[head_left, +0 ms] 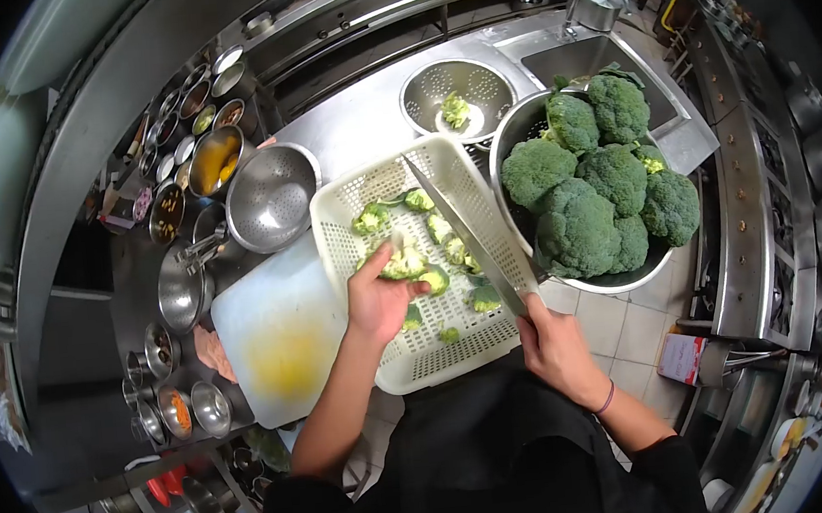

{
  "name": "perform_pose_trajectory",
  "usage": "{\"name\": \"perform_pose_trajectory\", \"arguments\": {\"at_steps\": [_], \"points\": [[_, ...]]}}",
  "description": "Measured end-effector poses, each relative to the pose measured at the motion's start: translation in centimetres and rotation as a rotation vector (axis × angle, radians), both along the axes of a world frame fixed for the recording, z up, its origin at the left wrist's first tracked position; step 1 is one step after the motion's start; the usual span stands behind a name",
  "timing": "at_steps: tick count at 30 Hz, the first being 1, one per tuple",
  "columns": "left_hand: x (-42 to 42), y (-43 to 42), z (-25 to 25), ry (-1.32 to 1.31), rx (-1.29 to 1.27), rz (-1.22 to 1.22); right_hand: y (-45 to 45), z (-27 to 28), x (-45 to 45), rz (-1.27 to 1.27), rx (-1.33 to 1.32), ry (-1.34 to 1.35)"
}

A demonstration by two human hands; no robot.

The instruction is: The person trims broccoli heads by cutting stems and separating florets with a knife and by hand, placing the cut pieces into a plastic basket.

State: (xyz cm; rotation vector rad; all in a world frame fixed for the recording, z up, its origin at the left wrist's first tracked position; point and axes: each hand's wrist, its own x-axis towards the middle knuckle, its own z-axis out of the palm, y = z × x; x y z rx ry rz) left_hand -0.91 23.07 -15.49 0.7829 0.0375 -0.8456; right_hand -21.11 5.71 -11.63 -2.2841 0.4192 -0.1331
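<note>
My left hand (378, 300) is closed around a cut piece of broccoli (406, 261), pale stem side showing, above a white perforated plastic basket (509, 318). In my right hand (557, 343) is a large kitchen knife (473, 241), its long blade slanting up and left across the basket. Several small broccoli florets (370, 219) lie scattered inside the basket. Just right of it, a big metal colander (515, 210) is heaped with whole broccoli heads (575, 227). My fingers partly hide the held piece.
A white cutting board (282, 341) with a yellow stain lies to the left. Behind it sits a perforated metal bowl (274, 198). Another colander (421, 89) holds a broccoli piece near the sink (600, 74). Metal containers of ingredients crowd the far left, including a pot (217, 162).
</note>
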Motion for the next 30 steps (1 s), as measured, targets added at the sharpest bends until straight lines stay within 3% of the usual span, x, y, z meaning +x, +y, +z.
{"name": "perform_pose_trajectory", "arguments": {"at_steps": [1,3,5,9,17,19,21,25,27,28,30], "points": [[0.0,-1.5,0.8,0.104,-0.035,-0.098,-0.2,0.7,0.0,-0.017,-0.010,-0.004],[-0.4,-4.4,2.3,0.144,0.002,-0.158,-1.5,2.1,-0.4,-0.031,-0.276,-0.263],[-0.6,-7.1,2.7,0.168,-0.142,-0.350,-3.5,3.8,-0.7,-0.069,-0.424,-0.305],[-3.7,-12.6,7.0,0.262,-0.086,-0.312,-7.1,6.1,-2.2,-0.065,-0.775,-0.362],[-7.4,-16.0,9.9,0.294,-0.168,-0.511,-10.9,3.6,-5.9,-0.226,-0.957,-0.339],[-6.8,-14.9,10.2,0.256,-0.128,-0.588,-12.3,2.2,-7.5,-0.224,-0.893,-0.257],[-7.1,-13.0,11.5,0.215,-0.163,-0.470,-13.4,1.0,-9.1,-0.345,-0.693,0.103],[-4.4,-10.7,8.2,-0.016,-0.190,-0.323,-12.0,0.6,-8.6,-0.265,-0.533,0.066],[-3.1,-9.7,6.8,-0.032,-0.143,-0.259,-11.1,1.5,-7.1,-0.302,-0.245,0.079],[-2.7,-8.9,6.4,-0.034,-0.215,-0.267,-10.1,3.1,-5.8,-0.307,0.054,0.055],[-2.0,-7.4,5.0,-0.035,-0.284,-0.237,-7.3,2.1,-3.6,-0.285,0.083,-0.069]]}}
